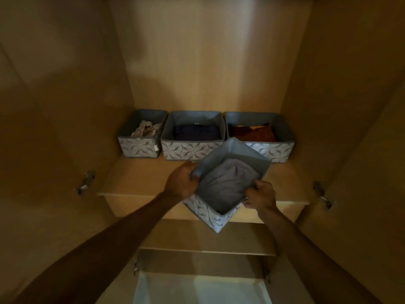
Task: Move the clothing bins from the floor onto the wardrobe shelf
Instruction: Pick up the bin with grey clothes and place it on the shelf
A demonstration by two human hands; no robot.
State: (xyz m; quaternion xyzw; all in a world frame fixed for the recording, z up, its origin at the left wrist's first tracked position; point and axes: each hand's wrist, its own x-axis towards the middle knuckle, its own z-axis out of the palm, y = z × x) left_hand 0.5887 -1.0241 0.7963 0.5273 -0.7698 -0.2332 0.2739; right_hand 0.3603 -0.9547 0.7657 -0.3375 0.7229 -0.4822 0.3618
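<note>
gripping opposite rims of the tilted grey bin [236, 153]: left hand [180, 182], right hand [260, 195]

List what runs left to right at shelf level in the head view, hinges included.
left hinge → beige-cloth bin → navy bin → rust bin → right hinge. The held bin overlaps the navy and rust ones, so it is left out.
</note>
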